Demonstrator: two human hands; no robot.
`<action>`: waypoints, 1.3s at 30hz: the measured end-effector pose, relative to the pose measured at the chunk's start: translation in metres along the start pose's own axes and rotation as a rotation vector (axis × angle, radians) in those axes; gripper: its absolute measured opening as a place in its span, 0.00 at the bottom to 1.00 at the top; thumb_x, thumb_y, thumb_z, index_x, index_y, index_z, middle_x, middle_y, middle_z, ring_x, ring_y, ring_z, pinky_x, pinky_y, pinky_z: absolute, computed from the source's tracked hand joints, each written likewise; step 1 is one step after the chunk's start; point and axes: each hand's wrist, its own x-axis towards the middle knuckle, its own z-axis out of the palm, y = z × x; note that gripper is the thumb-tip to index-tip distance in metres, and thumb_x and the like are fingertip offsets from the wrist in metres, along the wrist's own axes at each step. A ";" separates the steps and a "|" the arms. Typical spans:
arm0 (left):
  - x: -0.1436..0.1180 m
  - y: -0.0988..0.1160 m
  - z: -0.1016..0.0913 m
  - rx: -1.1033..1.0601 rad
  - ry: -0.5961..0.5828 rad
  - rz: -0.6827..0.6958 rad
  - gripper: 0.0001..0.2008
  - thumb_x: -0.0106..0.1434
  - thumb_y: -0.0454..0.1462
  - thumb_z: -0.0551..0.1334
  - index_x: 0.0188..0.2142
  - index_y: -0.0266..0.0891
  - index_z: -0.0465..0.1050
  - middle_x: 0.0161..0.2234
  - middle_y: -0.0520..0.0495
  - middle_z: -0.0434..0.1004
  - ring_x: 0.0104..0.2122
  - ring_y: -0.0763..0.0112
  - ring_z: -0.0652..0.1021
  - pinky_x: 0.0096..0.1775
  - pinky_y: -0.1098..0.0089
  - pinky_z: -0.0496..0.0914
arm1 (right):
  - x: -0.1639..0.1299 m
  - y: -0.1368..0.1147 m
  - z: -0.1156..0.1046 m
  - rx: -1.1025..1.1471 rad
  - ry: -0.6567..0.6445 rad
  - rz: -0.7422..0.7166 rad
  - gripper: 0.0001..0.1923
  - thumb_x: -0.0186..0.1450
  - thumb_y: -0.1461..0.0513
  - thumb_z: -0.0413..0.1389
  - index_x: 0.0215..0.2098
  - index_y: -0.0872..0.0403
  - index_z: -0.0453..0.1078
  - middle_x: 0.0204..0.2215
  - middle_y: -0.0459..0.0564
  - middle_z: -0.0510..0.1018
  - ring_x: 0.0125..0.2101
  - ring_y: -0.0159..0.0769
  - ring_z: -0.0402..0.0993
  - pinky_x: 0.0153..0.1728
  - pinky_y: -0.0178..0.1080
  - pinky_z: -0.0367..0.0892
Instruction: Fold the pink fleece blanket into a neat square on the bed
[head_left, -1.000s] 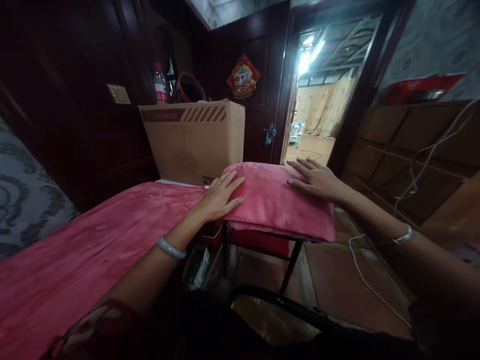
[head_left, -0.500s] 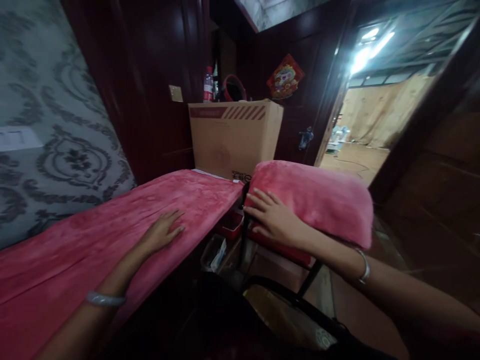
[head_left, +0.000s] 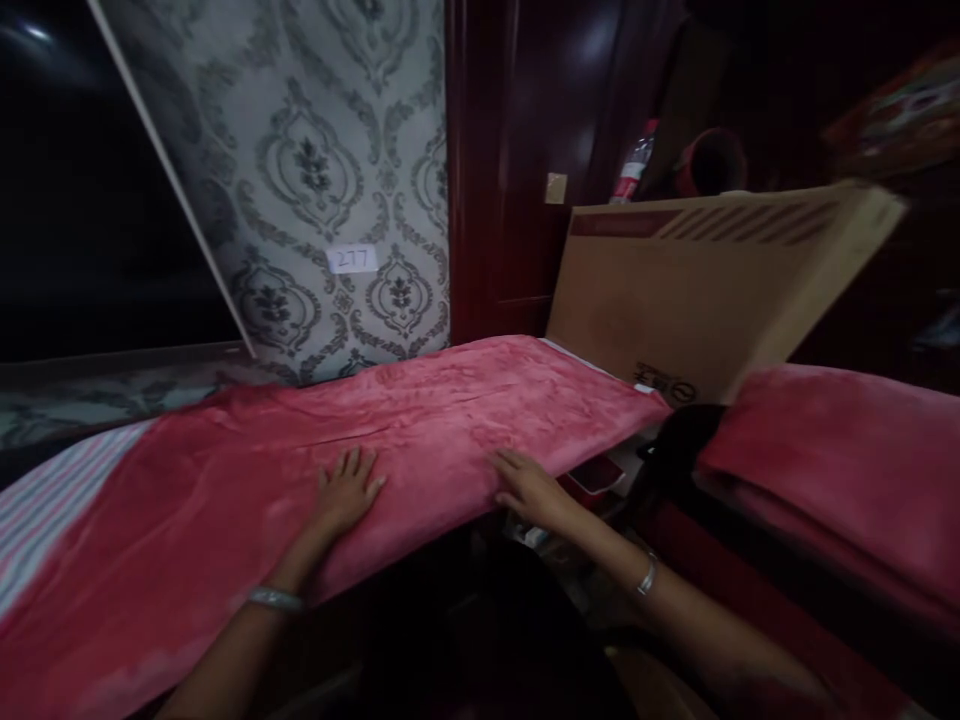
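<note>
A plush pink blanket lies spread over a long low surface in front of me, with slight wrinkles along its middle. My left hand rests flat on it, fingers spread. Nearer the front edge, my right hand has its fingers stretched out over the blanket's border, holding nothing. On the right, a folded pink blanket sits on a chair with a red seat, apart from both hands. A striped cloth shows beyond the left end of the spread blanket.
A large cardboard box stands behind the blanket's far right end, with a red-capped bottle on top. At the left is a big dark screen. A paper label reading 277 is stuck to the patterned wall.
My view has turned left, bringing the screen and striped cloth into sight. My right hand has left the folded blanket on the chair and moved to the spread blanket.
</note>
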 end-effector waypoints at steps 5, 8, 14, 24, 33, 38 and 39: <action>-0.011 0.001 0.007 -0.021 0.014 0.007 0.31 0.71 0.48 0.46 0.70 0.42 0.51 0.72 0.42 0.42 0.70 0.50 0.47 0.65 0.39 0.47 | 0.066 0.002 0.025 -0.019 0.052 0.066 0.33 0.70 0.56 0.50 0.71 0.54 0.51 0.70 0.60 0.51 0.70 0.50 0.46 0.66 0.56 0.48; -0.014 0.001 0.005 -0.068 0.020 0.043 0.30 0.72 0.47 0.46 0.70 0.43 0.51 0.71 0.43 0.44 0.70 0.49 0.47 0.64 0.36 0.46 | 0.086 0.008 0.037 -0.130 0.028 0.158 0.32 0.73 0.52 0.45 0.72 0.51 0.49 0.72 0.58 0.46 0.70 0.51 0.41 0.65 0.58 0.47; -0.017 -0.003 0.008 -0.121 0.019 0.091 0.30 0.71 0.47 0.47 0.70 0.44 0.53 0.71 0.45 0.47 0.71 0.48 0.46 0.64 0.35 0.43 | 0.088 0.020 0.057 -0.311 0.003 0.211 0.30 0.73 0.50 0.42 0.70 0.48 0.53 0.71 0.55 0.52 0.69 0.51 0.48 0.63 0.61 0.48; -0.024 -0.004 0.013 -0.162 0.032 0.131 0.29 0.72 0.48 0.46 0.70 0.44 0.52 0.71 0.47 0.49 0.71 0.50 0.47 0.65 0.36 0.42 | 0.085 0.028 0.070 -0.382 0.025 0.220 0.30 0.72 0.51 0.41 0.70 0.48 0.54 0.70 0.53 0.53 0.68 0.52 0.50 0.63 0.59 0.52; -0.028 0.001 0.018 -0.139 0.103 -0.056 0.37 0.69 0.56 0.50 0.69 0.36 0.55 0.70 0.29 0.46 0.70 0.44 0.48 0.65 0.38 0.44 | 0.083 0.031 0.075 -0.439 0.027 0.201 0.30 0.72 0.52 0.40 0.70 0.49 0.55 0.70 0.53 0.53 0.68 0.52 0.51 0.63 0.59 0.52; -0.034 0.000 0.014 -0.157 0.129 -0.035 0.33 0.67 0.53 0.54 0.67 0.40 0.59 0.69 0.33 0.53 0.68 0.44 0.55 0.64 0.42 0.52 | 0.080 0.036 0.080 -0.402 0.062 0.162 0.31 0.71 0.51 0.38 0.69 0.48 0.58 0.69 0.53 0.57 0.67 0.53 0.53 0.61 0.61 0.53; -0.032 -0.003 0.011 -0.168 0.145 -0.027 0.31 0.67 0.51 0.56 0.65 0.41 0.62 0.68 0.33 0.56 0.66 0.45 0.59 0.62 0.43 0.55 | 0.080 0.039 0.082 -0.385 0.064 0.157 0.31 0.71 0.50 0.38 0.69 0.48 0.58 0.69 0.53 0.57 0.67 0.53 0.53 0.62 0.61 0.53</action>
